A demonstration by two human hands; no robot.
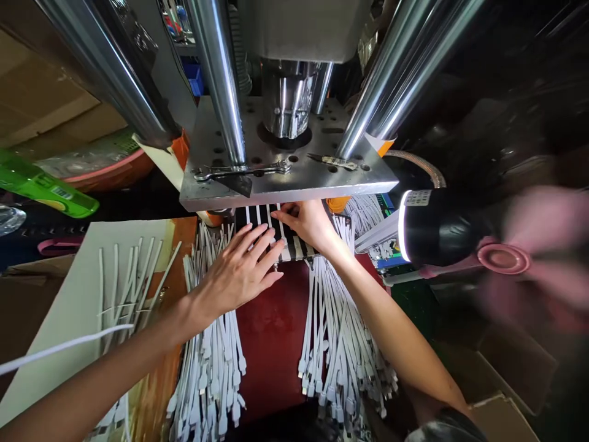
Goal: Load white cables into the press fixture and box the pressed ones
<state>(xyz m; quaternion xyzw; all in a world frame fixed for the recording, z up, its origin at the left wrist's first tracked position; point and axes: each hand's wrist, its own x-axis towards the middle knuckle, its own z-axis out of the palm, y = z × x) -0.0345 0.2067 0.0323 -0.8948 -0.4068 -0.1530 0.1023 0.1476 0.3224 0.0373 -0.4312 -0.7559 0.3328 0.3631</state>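
Note:
My left hand (pixel 242 270) lies flat with its fingers stretched out over white strips on a dark fixture (pixel 294 245) beneath a press plate (pixel 285 178). My right hand (pixel 306 222) reaches just under the plate's front edge, fingertips pinched on one white strip (pixel 278 216) in the row. Heaps of white strips with end connectors hang down: one pile (pixel 211 356) under my left wrist, another (pixel 338 344) beside my right forearm.
Shiny steel columns (pixel 221 80) rise from the plate, with a wrench (pixel 242 170) and a small tool (pixel 338 162) lying on it. A lit lamp head (pixel 430 227) shines at right. A board (pixel 78 294) with loose strips lies left, cardboard boxes lower right.

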